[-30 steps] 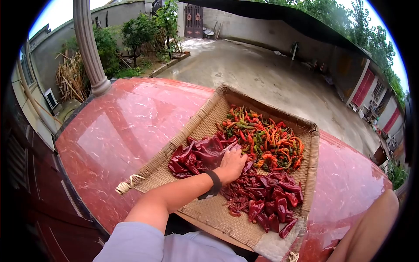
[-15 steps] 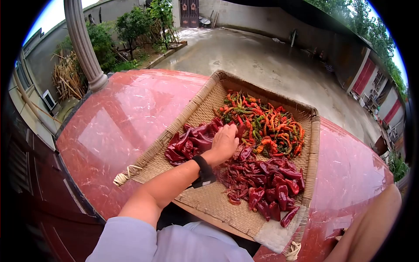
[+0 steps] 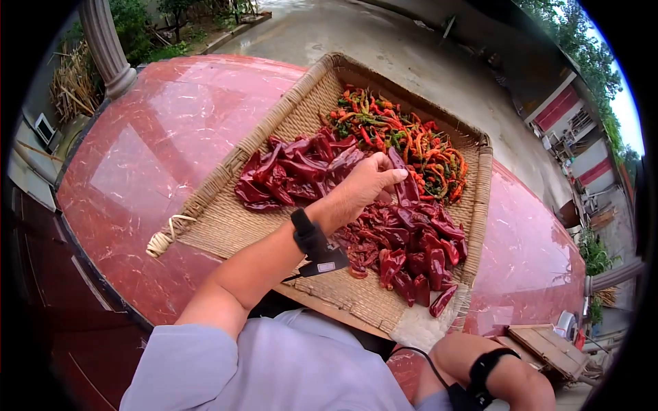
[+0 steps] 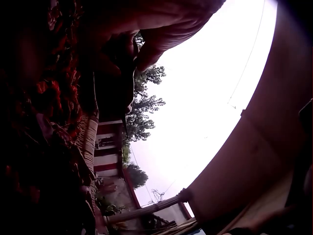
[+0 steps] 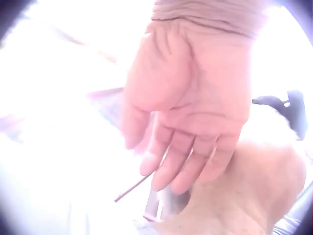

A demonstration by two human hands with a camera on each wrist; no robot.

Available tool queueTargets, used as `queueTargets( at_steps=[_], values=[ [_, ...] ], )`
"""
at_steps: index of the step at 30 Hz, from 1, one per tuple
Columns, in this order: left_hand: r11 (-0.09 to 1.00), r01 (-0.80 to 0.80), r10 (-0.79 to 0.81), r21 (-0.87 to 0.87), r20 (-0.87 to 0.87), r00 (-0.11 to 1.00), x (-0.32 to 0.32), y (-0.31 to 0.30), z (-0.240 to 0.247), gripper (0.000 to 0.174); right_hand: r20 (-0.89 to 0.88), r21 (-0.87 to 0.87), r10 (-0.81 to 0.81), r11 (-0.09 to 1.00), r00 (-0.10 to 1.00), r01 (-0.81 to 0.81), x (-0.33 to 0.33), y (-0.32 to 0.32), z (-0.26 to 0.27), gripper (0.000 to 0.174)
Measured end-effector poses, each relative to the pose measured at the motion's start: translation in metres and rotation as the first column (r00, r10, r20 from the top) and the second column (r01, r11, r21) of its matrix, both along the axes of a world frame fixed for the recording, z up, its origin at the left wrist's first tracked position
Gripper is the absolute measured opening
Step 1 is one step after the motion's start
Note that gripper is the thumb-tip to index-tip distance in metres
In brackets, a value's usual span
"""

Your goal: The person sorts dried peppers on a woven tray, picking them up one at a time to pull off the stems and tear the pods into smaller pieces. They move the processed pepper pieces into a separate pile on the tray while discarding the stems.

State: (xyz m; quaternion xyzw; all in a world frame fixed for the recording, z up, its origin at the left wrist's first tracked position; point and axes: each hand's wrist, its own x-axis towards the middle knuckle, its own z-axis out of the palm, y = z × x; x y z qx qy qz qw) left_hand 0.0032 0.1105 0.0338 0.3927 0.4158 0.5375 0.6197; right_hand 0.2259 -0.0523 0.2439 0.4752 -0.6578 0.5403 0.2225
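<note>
My left hand point(image 3: 370, 179) is over the middle of a shallow woven tray point(image 3: 236, 164), pinching a long dark red chili pepper point(image 3: 403, 179) between thumb and fingers. Beneath and left of it lies a heap of glossy dark red peppers point(image 3: 284, 171). More shrivelled dark red peppers point(image 3: 411, 246) spread over the near right part. Smaller orange, red and green chilies point(image 3: 411, 140) fill the far right part. In the dim left wrist view, thumb and fingers point(image 4: 171, 29) close together around a dark shape. My right hand point(image 5: 195, 93) hangs palm visible, fingers loosely bent, holding nothing.
The tray rests on a glossy red marbled surface point(image 3: 157, 151). A fluted column point(image 3: 108, 48) stands at its far left. Beyond lies a wet concrete yard point(image 3: 329, 31). Wooden boards point(image 3: 548, 349) are at the lower right, and a pale patch point(image 3: 421, 329) covers the tray's near corner.
My left hand has gone from lying over the peppers to pinching one long pepper above them. My right arm has come in from the right edge. The head view has tilted down.
</note>
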Motion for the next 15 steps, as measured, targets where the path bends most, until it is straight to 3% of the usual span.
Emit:
queueTargets(
  at_steps=[1, 2, 3, 4, 5, 6, 8, 10, 11, 14, 15],
  values=[
    [1.0, -0.005, 0.006, -0.012, 0.083, 0.997, 0.002, -0.003, 0.001, 0.02, -0.13, 0.048, -0.054, 0.997, 0.99, 0.061, -0.025, 0.039, -0.014, 0.021],
    [1.0, -0.01, 0.014, -0.029, 0.16, 0.987, 0.003, -0.007, 0.004, 0.018, -0.089, -0.051, -0.411, 0.911, 0.907, 0.408, 0.0, 0.042, -0.044, 0.013],
    [0.998, -0.026, 0.036, -0.056, 0.183, 0.982, 0.004, -0.012, 0.007, 0.015, 0.082, -0.273, -0.724, 0.644, 0.685, 0.714, -0.012, 0.046, -0.065, 0.013],
    [0.999, 0.001, 0.009, -0.045, 0.218, 0.976, 0.004, -0.01, -0.003, 0.011, 0.372, -0.39, -0.819, 0.289, 0.437, 0.874, -0.023, 0.05, -0.087, 0.015],
    [0.999, 0.011, -0.003, -0.03, 0.254, 0.967, 0.004, -0.014, -0.001, 0.011, 0.536, -0.035, -0.825, -0.233, -0.178, 0.972, -0.037, 0.058, -0.098, 0.024],
    [1.0, 0.018, -0.014, -0.014, 0.287, 0.958, 0.004, -0.018, 0.003, 0.012, 0.399, 0.313, -0.705, -0.496, -0.586, 0.81, -0.048, 0.075, -0.116, 0.042],
    [0.999, 0.051, -0.055, 0.02, 0.402, 0.914, 0.006, -0.023, 0.002, 0.015, 0.181, 0.392, -0.633, -0.656, -0.753, 0.645, -0.056, 0.092, -0.143, 0.047],
    [0.998, 0.065, -0.069, 0.024, 0.455, 0.888, 0.011, -0.028, -0.005, 0.017, 0.605, 0.309, -0.598, -0.432, -0.526, 0.847, -0.06, 0.11, -0.17, 0.039],
    [0.997, 0.082, -0.076, 0.01, 0.49, 0.868, 0.012, -0.03, -0.009, 0.018, 0.52, 0.262, -0.673, -0.46, -0.526, 0.848, -0.063, 0.115, -0.182, 0.029],
    [0.995, 0.103, -0.1, 0.015, 0.418, 0.903, 0.003, -0.031, -0.012, 0.018, 0.42, 0.289, -0.689, -0.516, -0.591, 0.806, -0.061, 0.119, -0.19, 0.022],
    [0.988, 0.142, -0.125, -0.059, 0.228, 0.966, -0.006, -0.029, -0.01, 0.024, 0.447, 0.275, -0.66, -0.541, -0.604, 0.795, -0.058, 0.119, -0.187, 0.018]
  ],
)
